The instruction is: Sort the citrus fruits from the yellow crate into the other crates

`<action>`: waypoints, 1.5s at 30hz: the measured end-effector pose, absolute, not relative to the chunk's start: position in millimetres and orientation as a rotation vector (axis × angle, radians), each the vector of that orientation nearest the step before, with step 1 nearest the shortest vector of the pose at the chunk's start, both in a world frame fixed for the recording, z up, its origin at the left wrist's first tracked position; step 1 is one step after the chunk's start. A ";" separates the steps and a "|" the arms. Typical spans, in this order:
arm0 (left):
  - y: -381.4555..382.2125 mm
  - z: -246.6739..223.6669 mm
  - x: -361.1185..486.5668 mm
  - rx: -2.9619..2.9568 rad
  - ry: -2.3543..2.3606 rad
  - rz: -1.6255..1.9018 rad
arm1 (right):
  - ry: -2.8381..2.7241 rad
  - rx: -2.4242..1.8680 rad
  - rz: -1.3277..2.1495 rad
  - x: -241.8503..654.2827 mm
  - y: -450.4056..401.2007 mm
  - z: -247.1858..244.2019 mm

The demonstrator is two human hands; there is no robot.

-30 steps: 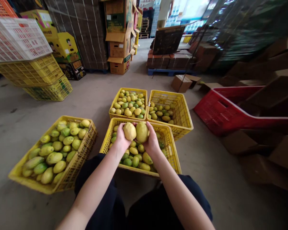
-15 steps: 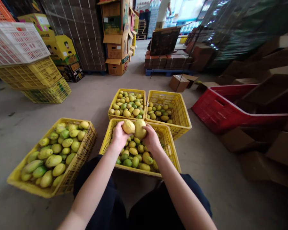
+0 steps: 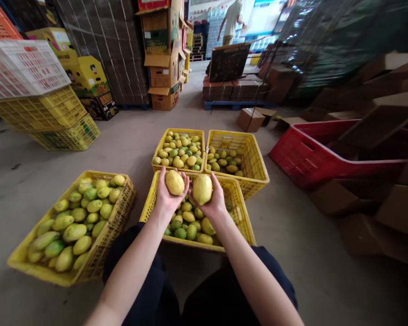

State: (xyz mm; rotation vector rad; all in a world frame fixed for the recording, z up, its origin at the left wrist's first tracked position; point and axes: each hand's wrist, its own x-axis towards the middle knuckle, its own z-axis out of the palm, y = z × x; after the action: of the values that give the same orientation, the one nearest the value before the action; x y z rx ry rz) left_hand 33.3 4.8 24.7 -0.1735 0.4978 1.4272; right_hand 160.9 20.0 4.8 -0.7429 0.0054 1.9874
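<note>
Cradling the smaller fruit (image 3: 174,182) in the left hand (image 3: 164,200) and the larger fruit (image 3: 202,189) in the right hand (image 3: 216,199), fingers curled around each, above the near crate (image 3: 243,208). Best to support from beneath with cupped palms, turn gently, avoid squeezing, and hold low to soften any drop.

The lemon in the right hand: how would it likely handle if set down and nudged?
The lemon would probably roll, though unevenly, since its outline is rounded but slightly elongated. It likely feels firm rather than floppy, as it shows no visible sag in the right hand.
</note>
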 end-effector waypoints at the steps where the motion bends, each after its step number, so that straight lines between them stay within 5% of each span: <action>1: 6.0 24.0 33.1 -0.198 0.515 1.452 | 0.016 -0.717 1.996 160.6 20.3 3.2; 18: 11.8 20.5 33.9 -0.095 0.611 1.373 | -0.009 -0.716 1.854 160.4 34.4 -15.7; 24: 3.7 26.1 38.9 0.536 0.961 1.761 | -0.552 -0.838 1.347 158.2 23.6 -6.2; 31: -9.8 36.2 44.6 0.783 1.003 1.790 | -1.040 -0.848 0.793 158.2 9.3 1.7; 37: -6.5 35.9 44.7 0.695 0.981 1.800 | -0.957 -0.789 0.846 156.8 10.1 2.4; 45: 4.2 30.2 29.6 0.440 0.752 1.504 | -0.668 -0.699 1.422 168.1 24.8 4.4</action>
State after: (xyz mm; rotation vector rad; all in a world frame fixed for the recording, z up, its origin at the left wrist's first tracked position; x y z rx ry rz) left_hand 29.6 4.2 30.2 0.4400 0.7520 1.5040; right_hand 168.1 24.8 4.4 -0.6986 -0.6681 1.4217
